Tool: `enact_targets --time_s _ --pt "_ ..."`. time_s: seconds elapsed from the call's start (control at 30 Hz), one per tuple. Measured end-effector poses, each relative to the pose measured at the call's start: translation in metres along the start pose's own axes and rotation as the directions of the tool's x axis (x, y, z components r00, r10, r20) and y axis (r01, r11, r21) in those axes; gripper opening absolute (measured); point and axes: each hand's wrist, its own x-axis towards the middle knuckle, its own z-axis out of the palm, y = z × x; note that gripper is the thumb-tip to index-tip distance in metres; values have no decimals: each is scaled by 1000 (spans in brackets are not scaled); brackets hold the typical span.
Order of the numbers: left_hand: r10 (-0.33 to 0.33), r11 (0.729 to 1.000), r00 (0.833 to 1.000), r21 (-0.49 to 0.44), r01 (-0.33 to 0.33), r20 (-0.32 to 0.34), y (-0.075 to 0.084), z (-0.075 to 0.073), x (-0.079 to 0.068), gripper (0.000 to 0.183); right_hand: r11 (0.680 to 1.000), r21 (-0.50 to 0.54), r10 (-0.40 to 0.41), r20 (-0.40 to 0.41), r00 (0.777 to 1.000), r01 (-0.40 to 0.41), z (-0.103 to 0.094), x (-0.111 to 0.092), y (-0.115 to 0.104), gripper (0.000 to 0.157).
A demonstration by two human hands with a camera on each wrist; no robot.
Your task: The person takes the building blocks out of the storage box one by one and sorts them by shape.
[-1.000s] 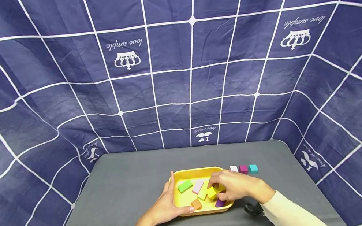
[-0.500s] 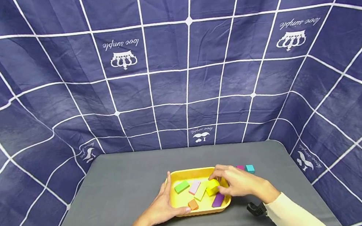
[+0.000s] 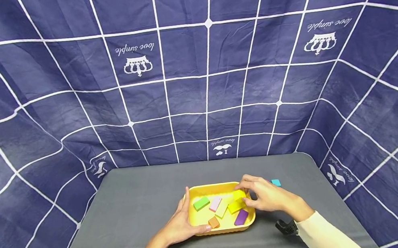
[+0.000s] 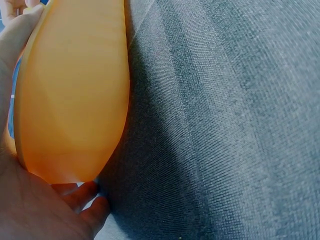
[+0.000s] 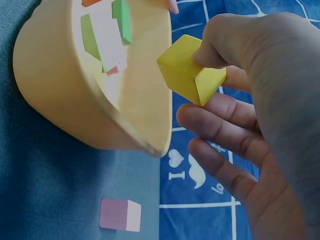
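Observation:
My left hand (image 3: 180, 225) holds the left end of a yellow plastic tray (image 3: 228, 230), its thumb along the front rim. In the left wrist view, fingers bend around the tray's end wall (image 4: 75, 100). Over the tray's back right corner, my right hand (image 3: 266, 195) pinches a yellow block (image 5: 182, 70) between thumb and fingers. Inside the tray lie another yellow block (image 3: 236, 206), a purple block (image 3: 241, 217), a pale yellow-green block (image 3: 221, 209), a pink block (image 3: 215, 203), a green block (image 3: 201, 203) and an orange block (image 3: 214, 222).
A teal cube (image 3: 276, 182) rests on the grey cloth-covered table (image 3: 148, 194), just behind my right hand. A pinkish-purple cube (image 5: 114, 215) stands outside the tray in the right wrist view. Blue curtains (image 3: 189, 96) with white lines surround the table's back and sides.
My right hand has risen and moved toward the back right with the yellow block. It now hides the white and magenta cubes in the head view. My left hand keeps its hold on the tray.

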Motion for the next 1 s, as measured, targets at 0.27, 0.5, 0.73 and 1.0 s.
enact_targets --time_s 0.27,0.5,0.73,1.0 --pt "8 1000 1000 10 -8 3 1 -1 0 161 1000 21 0 -69 998 2 -5 -8 9 38" --pt "32 999 1000 4 -32 0 -2 -1 0 161 1000 14 27 -139 990 -26 -8 -18 20 35" --pt "16 1000 1000 11 -16 5 -2 0 2 161 1000 2 24 -181 983 -24 -12 -28 31 38" --pt "17 1000 1000 6 -17 0 -1 0 1 160 999 -32 35 -201 979 -43 -17 -38 41 38"
